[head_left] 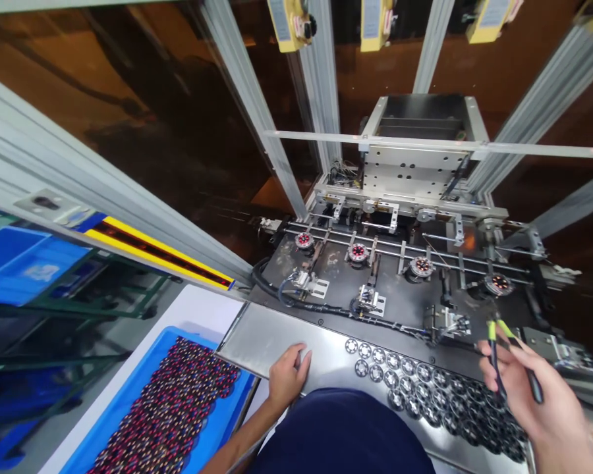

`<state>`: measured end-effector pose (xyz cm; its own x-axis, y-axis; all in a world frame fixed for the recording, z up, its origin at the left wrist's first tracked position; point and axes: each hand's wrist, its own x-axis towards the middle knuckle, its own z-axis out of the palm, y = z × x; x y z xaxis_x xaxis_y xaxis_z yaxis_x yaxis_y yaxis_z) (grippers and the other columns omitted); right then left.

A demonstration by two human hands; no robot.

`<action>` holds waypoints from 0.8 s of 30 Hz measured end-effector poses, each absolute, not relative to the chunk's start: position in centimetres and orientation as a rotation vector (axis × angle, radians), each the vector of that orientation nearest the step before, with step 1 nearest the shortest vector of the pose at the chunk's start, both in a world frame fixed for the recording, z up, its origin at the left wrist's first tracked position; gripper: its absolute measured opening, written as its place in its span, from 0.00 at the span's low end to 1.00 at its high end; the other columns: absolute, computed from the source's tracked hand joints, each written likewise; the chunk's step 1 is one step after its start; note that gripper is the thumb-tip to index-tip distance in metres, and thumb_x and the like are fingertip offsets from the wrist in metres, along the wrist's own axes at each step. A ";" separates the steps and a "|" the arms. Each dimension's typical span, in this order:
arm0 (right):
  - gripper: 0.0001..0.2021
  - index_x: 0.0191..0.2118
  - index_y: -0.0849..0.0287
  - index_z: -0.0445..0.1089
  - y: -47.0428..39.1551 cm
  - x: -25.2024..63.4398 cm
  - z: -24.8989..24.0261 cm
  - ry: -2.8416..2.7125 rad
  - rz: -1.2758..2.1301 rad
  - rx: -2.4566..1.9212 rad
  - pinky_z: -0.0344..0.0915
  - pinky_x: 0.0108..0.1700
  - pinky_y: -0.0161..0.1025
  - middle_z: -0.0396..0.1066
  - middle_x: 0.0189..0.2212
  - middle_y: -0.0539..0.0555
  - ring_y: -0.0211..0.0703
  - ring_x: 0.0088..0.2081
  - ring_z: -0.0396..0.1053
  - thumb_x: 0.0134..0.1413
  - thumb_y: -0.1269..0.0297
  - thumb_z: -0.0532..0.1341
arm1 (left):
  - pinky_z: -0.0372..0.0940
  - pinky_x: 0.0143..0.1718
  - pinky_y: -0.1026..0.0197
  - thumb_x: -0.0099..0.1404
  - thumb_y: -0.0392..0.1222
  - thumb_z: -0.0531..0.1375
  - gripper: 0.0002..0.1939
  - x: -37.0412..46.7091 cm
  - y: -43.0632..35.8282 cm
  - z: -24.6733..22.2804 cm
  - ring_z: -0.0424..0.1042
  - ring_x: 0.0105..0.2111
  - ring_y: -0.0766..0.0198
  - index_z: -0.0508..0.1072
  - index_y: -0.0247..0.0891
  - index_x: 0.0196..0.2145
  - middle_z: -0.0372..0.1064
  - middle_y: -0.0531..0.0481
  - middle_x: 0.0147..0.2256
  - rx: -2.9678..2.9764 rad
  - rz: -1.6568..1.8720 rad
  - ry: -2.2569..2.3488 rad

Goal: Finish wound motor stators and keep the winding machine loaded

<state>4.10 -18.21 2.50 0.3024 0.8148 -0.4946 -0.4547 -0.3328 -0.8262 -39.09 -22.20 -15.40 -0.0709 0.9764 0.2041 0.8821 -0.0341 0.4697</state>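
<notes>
My right hand [538, 388] is closed around a pair of pliers [493, 345] with yellow-green and black handles. The jaws point at the rightmost round fixture [498, 284], which carries a dark disc with orange-copper marks; whether they touch anything is too blurred to tell. My left hand [289, 374] rests on the metal shelf [261, 336], fingers loosely curled, thumb apart, nothing seen in it. Rows of black-and-silver ring-shaped parts [408, 385] lie on the shelf between my hands, piled closer together toward the right.
Three more fixtures hold round parts, among them a red-marked one [358, 253]. Small metal brackets [370, 301] and cables stand along the machine plate's front. A blue tray [165, 339] full of dark, multicoloured parts is at lower left. A yellow-edged light bar [163, 253] runs along the frame.
</notes>
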 end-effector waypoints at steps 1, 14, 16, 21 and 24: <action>0.19 0.43 0.54 0.73 -17.3 4.9 1.8 -0.315 1.341 -1.388 0.65 0.19 0.38 0.73 0.31 0.57 0.44 0.24 0.67 0.41 0.59 0.69 | 0.65 0.29 0.63 0.71 0.51 0.55 0.16 -39.1 -22.2 -15.4 0.70 0.23 0.65 0.75 0.37 0.41 0.65 0.55 0.22 2.007 0.743 2.040; 0.17 0.40 0.53 0.71 -13.6 8.1 -1.9 -0.176 1.381 -1.319 0.67 0.25 0.38 0.73 0.30 0.53 0.44 0.28 0.69 0.40 0.58 0.66 | 0.65 0.28 0.64 0.71 0.54 0.55 0.18 -39.0 -22.2 -15.4 0.70 0.21 0.66 0.76 0.37 0.40 0.65 0.56 0.21 2.032 0.735 2.060; 0.16 0.40 0.52 0.71 -13.4 8.2 -2.1 -0.178 1.380 -1.319 0.67 0.25 0.38 0.73 0.30 0.53 0.44 0.28 0.69 0.40 0.58 0.65 | 0.65 0.28 0.64 0.71 0.54 0.55 0.18 -39.0 -22.2 -15.4 0.70 0.21 0.66 0.76 0.37 0.40 0.65 0.56 0.21 2.026 0.728 2.065; 0.16 0.39 0.52 0.71 -13.1 8.4 -2.5 -0.176 1.375 -1.328 0.66 0.25 0.38 0.72 0.30 0.53 0.45 0.28 0.69 0.41 0.58 0.64 | 0.65 0.29 0.63 0.70 0.54 0.55 0.18 -39.1 -22.2 -15.6 0.70 0.22 0.65 0.76 0.38 0.41 0.65 0.56 0.21 2.005 0.715 2.062; 0.14 0.39 0.53 0.71 -12.5 8.2 -2.4 -0.179 1.364 -1.327 0.65 0.24 0.38 0.72 0.31 0.54 0.44 0.28 0.69 0.43 0.58 0.63 | 0.65 0.28 0.63 0.70 0.54 0.56 0.17 -39.1 -22.2 -15.7 0.70 0.22 0.65 0.76 0.37 0.41 0.65 0.55 0.21 1.984 0.717 2.062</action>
